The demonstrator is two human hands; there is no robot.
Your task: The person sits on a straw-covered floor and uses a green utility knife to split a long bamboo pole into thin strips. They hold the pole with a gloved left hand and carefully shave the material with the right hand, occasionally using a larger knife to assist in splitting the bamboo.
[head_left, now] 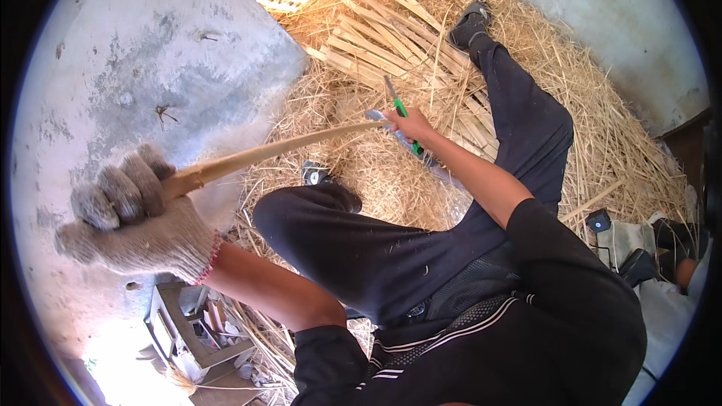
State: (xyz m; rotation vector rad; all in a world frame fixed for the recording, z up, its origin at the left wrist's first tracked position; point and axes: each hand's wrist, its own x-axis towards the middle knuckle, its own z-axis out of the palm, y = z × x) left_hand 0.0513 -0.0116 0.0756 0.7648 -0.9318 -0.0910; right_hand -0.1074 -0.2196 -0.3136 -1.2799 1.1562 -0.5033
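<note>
My left hand (pixel 150 229), in a grey knitted glove, is closed round the thick near end of a long bamboo strip (pixel 282 150). The strip runs to the right and slightly away, and its thin far end meets my bare right hand (pixel 412 126). In that right hand is a green-and-black knife (pixel 400 108), its narrow blade pointing up and away from me. A greyish piece (pixel 376 116) shows at the fingertips by the strip's end; whether it is a wrap or cloth I cannot tell.
Split bamboo slats (pixel 368 49) lie in a pile beyond my hands, on a thick bed of shavings (pixel 338 116). My legs spread around it. A worn pale wall (pixel 188 53) stands at left, another at far right. A small wooden box-like stand (pixel 184 323) holds odds and ends at lower left.
</note>
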